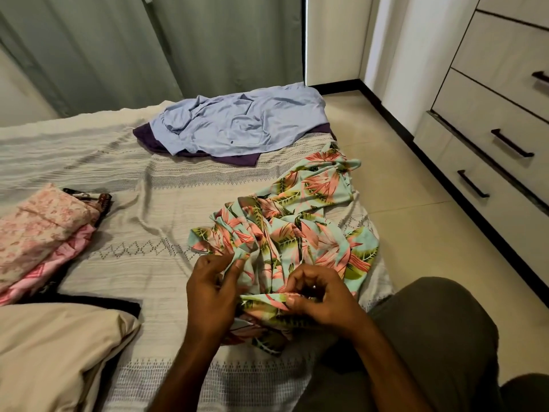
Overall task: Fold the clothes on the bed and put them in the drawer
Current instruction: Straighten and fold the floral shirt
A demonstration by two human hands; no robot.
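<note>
A crumpled floral garment [297,221] in mint, pink and green lies at the bed's right edge. My left hand [212,288] pinches a fold of it at its near left side. My right hand [319,298] grips its near hem, fingers curled around the cloth. A light blue shirt [237,120] lies unfolded at the far end of the bed [133,263], on top of a purple garment [237,159]. A stack of folded pink clothes [38,233] rests at the left. The chest of drawers [490,120] stands at the right, its drawers closed.
A beige pillow [59,352] lies at the near left. My knee in dark trousers [430,337] is at the bed's near right edge. Tiled floor [401,188] runs between bed and drawers. Green curtains [148,49] hang behind the bed.
</note>
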